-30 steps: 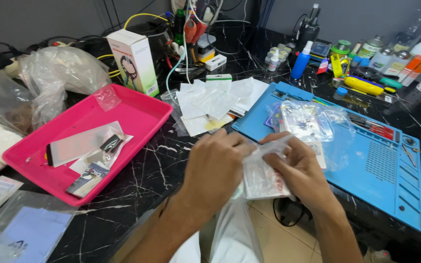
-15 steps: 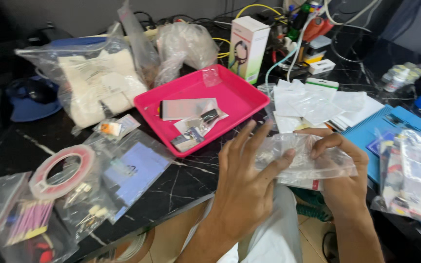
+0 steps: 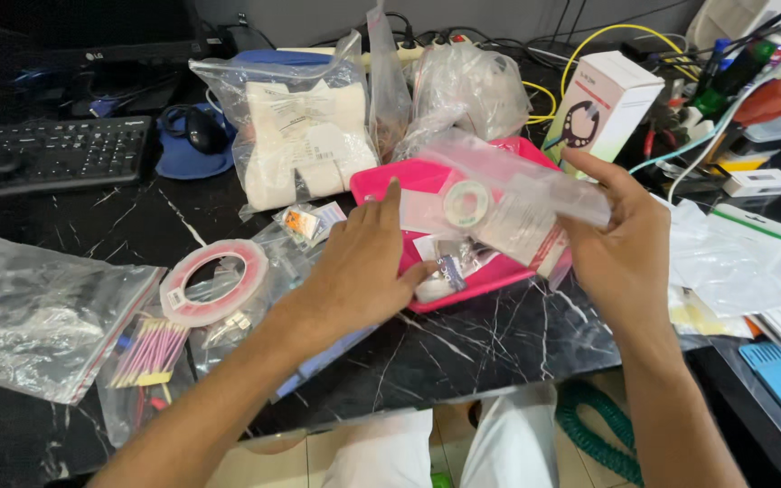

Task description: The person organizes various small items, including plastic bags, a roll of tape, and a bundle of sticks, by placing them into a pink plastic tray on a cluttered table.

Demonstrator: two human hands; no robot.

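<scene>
Clear plastic bag containing a small tape roll: held above the pink tray. Right hand: fingers closed on the bag's right end. Left hand: fingers spread, tips touching the bag's left edge over the tray's near side.

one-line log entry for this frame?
left hand: open, over pink tray | right hand: holding clear plastic bag with small tape roll | surface: black marble table

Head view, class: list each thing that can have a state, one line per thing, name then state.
clear plastic bag: held up over the pink tray, in both hands
left hand: fingers spread, touching the bag
right hand: gripping the bag's right end
pink tray: flat on the table, holding packets
white box: upright, closed
tape roll: lying flat
</scene>
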